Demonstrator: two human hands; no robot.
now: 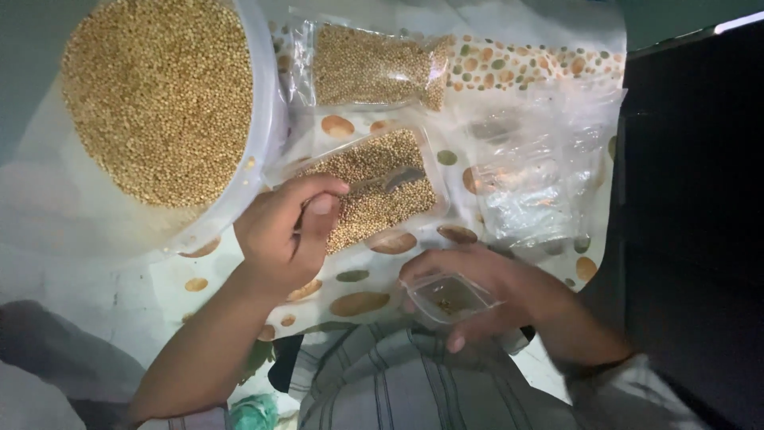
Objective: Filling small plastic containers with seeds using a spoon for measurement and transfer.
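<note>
Seeds in a shallow tray point(374, 191) just beyond the left hand point(282, 231) are scooped with a spoon point(390, 180) gripped in that hand. A small clear bag point(450, 299) is held open by the right hand point(493, 291), closed around it, near the body, mouth upward to receive them.

A single head-worn camera looks steeply down from the person's own eye level, close over the lap and forearms, onto a surface point(549, 60) covered in a dotted cloth. The left hand point(282, 231) and right hand point(485, 291) fill the lower middle of the frame, near the lens; a striped shirt point(382, 382) crowds the bottom edge. A large tub of grain point(159, 95) is cut off at the upper left corner, and the right side falls into darkness. No second view overlaps this one.
</note>
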